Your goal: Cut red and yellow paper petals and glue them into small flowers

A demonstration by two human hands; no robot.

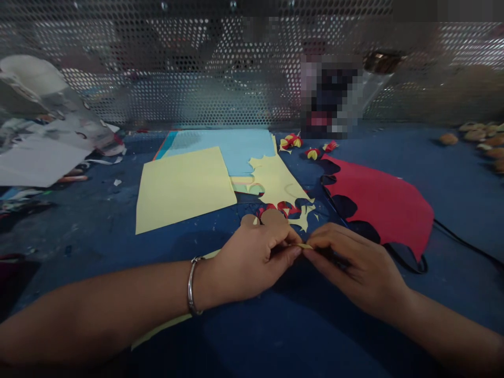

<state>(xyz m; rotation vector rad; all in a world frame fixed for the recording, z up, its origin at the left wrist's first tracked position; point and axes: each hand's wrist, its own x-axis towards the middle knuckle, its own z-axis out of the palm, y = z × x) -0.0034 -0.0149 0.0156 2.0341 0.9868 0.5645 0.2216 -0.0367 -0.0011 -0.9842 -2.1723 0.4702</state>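
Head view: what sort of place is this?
Probably a craft worktable, though whether in a workshop or classroom I can't tell. The left hand and right hand pinch a small yellowish piece; a red sheet with scalloped cutouts lies nearby, and a perforated metal panel stands behind.

Passage over near tabletop (pixel 275 336), mesh panel (pixel 189 68) behind

We could see only a sliver of the small yellow piece (pixel 304 246) pinched between the left hand (pixel 252 257) and right hand (pixel 362 265); fingertips (pixel 292 254) covered the rest. The left forearm (pixel 118 294) hid the middle of a yellow sheet (pixel 165 327). We found the brownish lumps (pixel 475 134) cut off by the right edge (blurred, too), and pixelation obscured part of the perforated screen (pixel 189 79).
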